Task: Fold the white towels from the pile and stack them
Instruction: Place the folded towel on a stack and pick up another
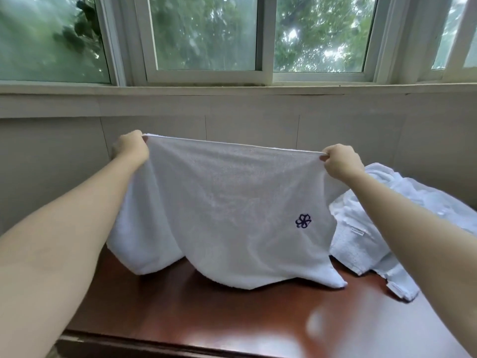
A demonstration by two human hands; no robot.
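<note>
White towel (pixel 227 202): left hand (pixel 130 148), right hand (pixel 340 161)

Both hands hold a white towel (pixel 227 202) stretched mid-frame: left hand (pixel 130 147) grips the top left corner, right hand (pixel 339 161) pinches the top right. Its lower edge drapes onto the reddish-brown table (pixel 206 319). Rumpled towel pile (pixel 361 228) sits at right, windows (pixel 206 34) up top.

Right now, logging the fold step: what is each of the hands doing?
Left hand: gripping the white towel at its top left corner.
Right hand: pinching the towel's top right corner.
</note>
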